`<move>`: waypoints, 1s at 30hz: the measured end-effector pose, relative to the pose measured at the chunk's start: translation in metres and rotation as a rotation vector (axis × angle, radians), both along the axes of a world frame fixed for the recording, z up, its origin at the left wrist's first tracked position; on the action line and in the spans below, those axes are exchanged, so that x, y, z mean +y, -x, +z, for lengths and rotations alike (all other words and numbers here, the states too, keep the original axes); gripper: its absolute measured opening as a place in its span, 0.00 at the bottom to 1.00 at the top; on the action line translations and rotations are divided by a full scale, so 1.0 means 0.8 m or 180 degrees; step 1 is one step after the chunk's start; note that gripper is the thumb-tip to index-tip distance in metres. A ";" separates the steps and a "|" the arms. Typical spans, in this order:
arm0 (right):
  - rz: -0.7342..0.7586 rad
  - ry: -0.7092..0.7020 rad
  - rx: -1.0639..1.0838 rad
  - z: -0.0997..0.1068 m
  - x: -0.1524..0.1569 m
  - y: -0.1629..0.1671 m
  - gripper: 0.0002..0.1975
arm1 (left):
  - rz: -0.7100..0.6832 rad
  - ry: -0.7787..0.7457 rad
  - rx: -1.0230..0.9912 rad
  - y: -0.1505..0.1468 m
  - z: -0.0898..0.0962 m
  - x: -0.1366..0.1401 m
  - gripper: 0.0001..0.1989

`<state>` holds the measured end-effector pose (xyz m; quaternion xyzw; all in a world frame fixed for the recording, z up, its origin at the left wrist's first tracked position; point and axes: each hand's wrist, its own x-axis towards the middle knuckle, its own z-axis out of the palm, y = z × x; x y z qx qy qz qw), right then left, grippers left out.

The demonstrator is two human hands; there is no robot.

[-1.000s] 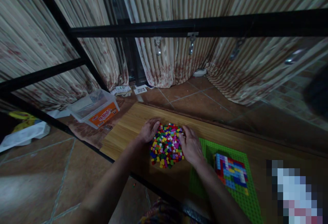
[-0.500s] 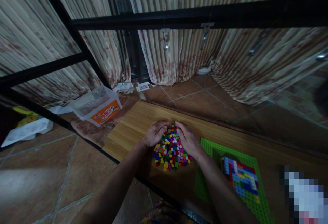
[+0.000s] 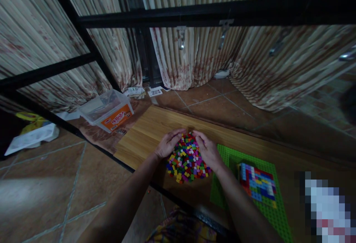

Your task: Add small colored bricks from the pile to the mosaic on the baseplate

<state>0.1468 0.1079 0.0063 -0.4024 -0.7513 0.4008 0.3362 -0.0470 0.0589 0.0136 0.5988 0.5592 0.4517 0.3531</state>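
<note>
A heap of small coloured bricks (image 3: 188,160) lies on the wooden tabletop (image 3: 144,135). My left hand (image 3: 168,144) cups the heap's left and far side, palm inward, fingers resting on the bricks. My right hand (image 3: 208,150) cups the right and far side the same way. The fingertips of the two hands nearly meet at the back of the heap. Neither hand lifts anything. To the right lies a green baseplate (image 3: 267,213) with a flat patch of coloured bricks (image 3: 257,184) built on it.
A clear plastic box with an orange label (image 3: 107,109) sits on the tiled floor to the left. Black metal frame bars (image 3: 194,13) cross above the table. Striped curtains (image 3: 194,57) hang behind. A white bag (image 3: 30,137) lies far left.
Both hands have closed in around the heap from its sides, pushing the loose bricks together into a tighter pile. The camera has shifted slightly.
</note>
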 end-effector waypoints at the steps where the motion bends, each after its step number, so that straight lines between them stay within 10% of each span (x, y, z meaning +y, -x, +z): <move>1: -0.0018 -0.0002 0.0034 0.000 -0.002 -0.001 0.21 | -0.0006 -0.0004 -0.0036 -0.001 0.001 -0.002 0.22; 13: -0.0570 -0.0047 0.0177 0.020 -0.041 -0.033 0.18 | 0.0769 -0.0269 -0.0258 -0.004 0.012 -0.029 0.23; 23: -0.0853 -0.0553 -0.0523 0.012 -0.170 -0.095 0.11 | 0.0437 -0.0233 0.1880 -0.021 0.018 -0.179 0.37; 30: -0.0637 -0.0897 -0.0582 0.007 -0.175 -0.074 0.10 | 0.0405 -0.0322 0.2213 -0.033 0.002 -0.164 0.41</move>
